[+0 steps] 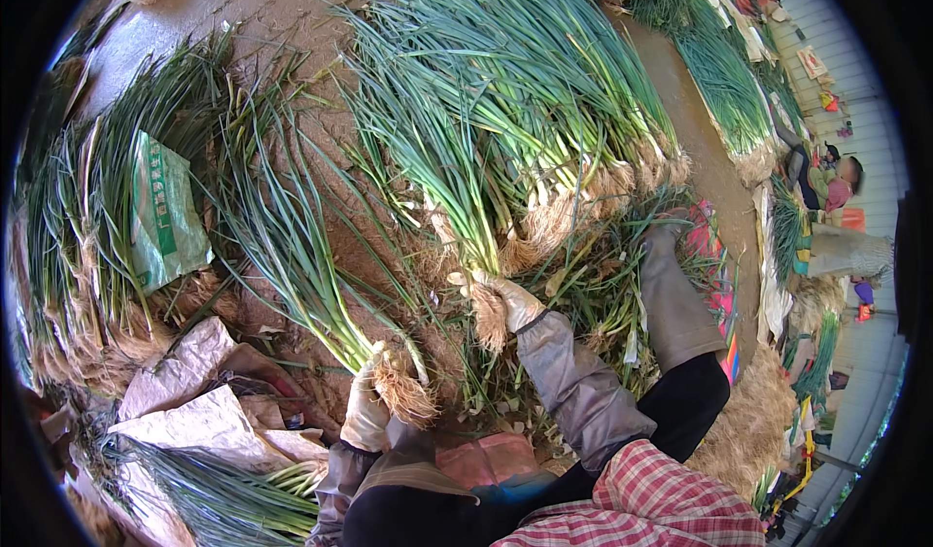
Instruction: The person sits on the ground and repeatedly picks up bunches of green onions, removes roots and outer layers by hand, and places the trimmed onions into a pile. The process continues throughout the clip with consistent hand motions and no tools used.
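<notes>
My left hand (367, 405), in a soiled pale glove, grips a small bunch of green onions (332, 306) near its white base. Its tan roots hang beside the glove and its long leaves stretch up and left. Further right, my gloved right hand (514, 301) is closed around the base of another green onion bunch (466, 219), roots pointing down. That bunch's leaves lie against a large heap of green onions (503, 73), whose roots face me. Most fingers of both hands are partly hidden by stalks and roots.
Tied green onions (95, 255) stand at the left under a printed green plastic sack piece (164, 212). Crumpled sacking (211, 423) and more green onions (226, 496) lie lower left. Loose leaf trimmings (576, 314) surround my right boot (674, 292). Another person (827, 183) sits at the far right.
</notes>
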Action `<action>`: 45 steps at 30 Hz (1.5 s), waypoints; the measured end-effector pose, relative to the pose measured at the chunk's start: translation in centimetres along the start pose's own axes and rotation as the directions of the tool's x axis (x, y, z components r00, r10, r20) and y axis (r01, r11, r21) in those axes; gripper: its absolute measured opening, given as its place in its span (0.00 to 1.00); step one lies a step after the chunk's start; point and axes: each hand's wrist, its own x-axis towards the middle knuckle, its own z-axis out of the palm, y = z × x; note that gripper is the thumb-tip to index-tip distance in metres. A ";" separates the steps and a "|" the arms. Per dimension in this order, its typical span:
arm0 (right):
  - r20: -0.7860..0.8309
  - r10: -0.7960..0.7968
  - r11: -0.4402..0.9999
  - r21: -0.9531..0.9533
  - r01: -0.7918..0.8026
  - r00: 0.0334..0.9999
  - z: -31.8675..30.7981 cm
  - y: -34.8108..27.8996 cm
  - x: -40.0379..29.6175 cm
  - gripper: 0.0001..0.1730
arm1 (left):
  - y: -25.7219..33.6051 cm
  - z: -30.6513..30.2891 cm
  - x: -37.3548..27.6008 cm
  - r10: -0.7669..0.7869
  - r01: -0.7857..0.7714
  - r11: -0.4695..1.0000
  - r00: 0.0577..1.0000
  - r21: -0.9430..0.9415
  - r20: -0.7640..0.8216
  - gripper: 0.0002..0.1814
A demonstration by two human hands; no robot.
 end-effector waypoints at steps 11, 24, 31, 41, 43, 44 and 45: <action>-0.192 -0.950 0.311 -0.660 0.684 0.246 0.4 -2.4 -17.2 0.13 | -0.4 0.4 -0.1 0.024 -0.023 0.999 1.000 -0.029 0.004 0.18; 0.094 -0.746 -0.196 -0.977 -0.083 0.660 4.0 -2.8 -5.8 0.20 | 0.6 -0.1 -1.2 0.082 -0.086 0.995 0.993 0.057 0.084 0.18; -0.222 -0.617 -0.121 -0.921 -0.370 0.755 4.9 -5.4 8.9 0.24 | -0.2 1.4 -0.5 0.025 -0.032 0.987 0.998 0.159 0.049 0.19; 0.094 -0.368 0.748 -0.560 0.355 0.925 3.6 3.6 -2.4 0.18 | -0.4 2.2 0.1 -0.128 0.097 0.957 0.987 0.273 0.097 0.22; 0.110 -0.403 0.674 -0.636 0.376 0.908 3.9 3.6 -2.0 0.16 | -0.8 4.7 -1.1 -0.192 0.156 0.954 0.974 0.254 0.123 0.24; 0.112 -0.345 0.728 -0.594 0.341 0.932 2.3 4.3 -1.7 0.17 | -1.3 5.3 -1.1 -0.212 0.177 0.951 0.970 0.256 0.119 0.23; 0.132 -0.266 0.788 -0.541 0.294 0.955 2.7 5.1 -1.2 0.17 | -1.0 5.1 -1.4 -0.214 0.183 0.949 0.972 0.256 0.097 0.22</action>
